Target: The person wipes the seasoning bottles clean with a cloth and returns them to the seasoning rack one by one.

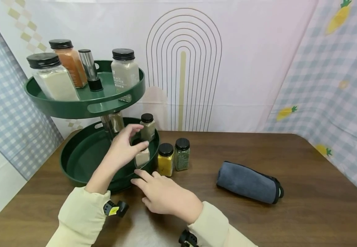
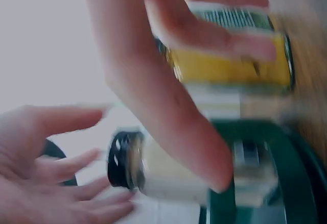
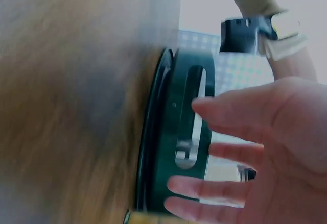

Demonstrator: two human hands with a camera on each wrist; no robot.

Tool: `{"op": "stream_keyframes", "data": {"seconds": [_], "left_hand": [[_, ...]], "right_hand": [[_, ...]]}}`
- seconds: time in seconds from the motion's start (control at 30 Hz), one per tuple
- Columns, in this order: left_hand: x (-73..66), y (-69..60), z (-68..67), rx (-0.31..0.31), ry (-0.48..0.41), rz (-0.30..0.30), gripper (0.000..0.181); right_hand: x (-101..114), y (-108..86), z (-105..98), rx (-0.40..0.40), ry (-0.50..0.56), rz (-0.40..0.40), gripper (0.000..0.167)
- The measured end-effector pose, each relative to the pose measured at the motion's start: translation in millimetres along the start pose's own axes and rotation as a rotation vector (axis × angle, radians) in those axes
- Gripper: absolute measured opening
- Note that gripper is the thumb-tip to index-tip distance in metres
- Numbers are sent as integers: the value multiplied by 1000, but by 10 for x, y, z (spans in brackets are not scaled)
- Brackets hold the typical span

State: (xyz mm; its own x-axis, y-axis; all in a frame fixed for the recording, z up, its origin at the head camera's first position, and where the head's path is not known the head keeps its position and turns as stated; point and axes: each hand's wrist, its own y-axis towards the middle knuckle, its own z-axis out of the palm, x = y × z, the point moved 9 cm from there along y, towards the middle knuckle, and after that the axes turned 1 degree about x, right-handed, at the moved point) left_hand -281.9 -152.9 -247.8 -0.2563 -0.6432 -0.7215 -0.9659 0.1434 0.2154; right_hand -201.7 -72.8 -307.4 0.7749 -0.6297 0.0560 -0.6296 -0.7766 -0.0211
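Note:
My left hand (image 1: 124, 145) hovers over the lower tier of a green two-tier turntable rack (image 1: 82, 154), thumb and fingers spread. Beneath its thumb stands a small black-capped spice jar (image 1: 142, 158) of pale powder, upright inside the rim. In the left wrist view, the left hand's fingers are apart from this jar's cap (image 2: 121, 158). My right hand (image 1: 164, 193) reaches in from the right, its extended fingertips at the lower tier's outer rim; it grips nothing. Another small spice jar (image 1: 147, 128) stands behind on that tier, and one (image 1: 116, 121) is partly hidden near the pole.
A yellow spice jar (image 1: 165, 161) and a green herb jar (image 1: 182, 156) stand on the table right of the rack. Large jars, including a pepper jar (image 1: 124, 73), and a silver cylinder (image 1: 90, 70) occupy the upper tier. A rolled grey cloth (image 1: 248, 181) lies farther right.

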Motion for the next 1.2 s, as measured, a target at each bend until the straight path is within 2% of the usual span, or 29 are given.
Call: {"op": "stream_keyframes", "data": {"seconds": [0.07, 0.13, 0.23, 0.37, 0.5, 0.63, 0.7, 0.8, 0.93, 1.07, 1.2], "left_hand": [[-122, -14, -40, -88, -81, 67, 41], [-220, -35, -19, -107, -141, 112, 32], [-282, -42, 152, -11, -130, 103, 31], [-290, -41, 423, 115, -32, 67, 43], [-296, -42, 616, 169, 56, 71, 59], [-211, -46, 796, 225, 113, 34, 75], [-146, -45, 877, 243, 98, 6, 82], [-62, -32, 977, 254, 46, -18, 92], [2, -12, 1019, 218, -3, -37, 97], [22, -9, 1023, 176, 15, -36, 86], [33, -14, 1086, 181, 21, -26, 65]], "right_hand": [[-114, -72, 8, 45, 96, 15, 53], [-260, -183, -15, 79, 179, 34, 55], [-529, -427, -121, 85, 252, 88, 51], [-959, -854, -247, 67, 260, 222, 38], [-1426, -1288, -215, 119, 281, 363, 27], [-1827, -1563, -103, 191, 337, 481, 39], [-1947, -1614, -30, 227, 364, 516, 50], [-2024, -1611, 61, 244, 380, 526, 62], [-2114, -1579, 149, 231, 344, 559, 85], [-2218, -1561, 217, 223, 291, 607, 95], [-2266, -1536, 224, 184, 236, 620, 86]]}}
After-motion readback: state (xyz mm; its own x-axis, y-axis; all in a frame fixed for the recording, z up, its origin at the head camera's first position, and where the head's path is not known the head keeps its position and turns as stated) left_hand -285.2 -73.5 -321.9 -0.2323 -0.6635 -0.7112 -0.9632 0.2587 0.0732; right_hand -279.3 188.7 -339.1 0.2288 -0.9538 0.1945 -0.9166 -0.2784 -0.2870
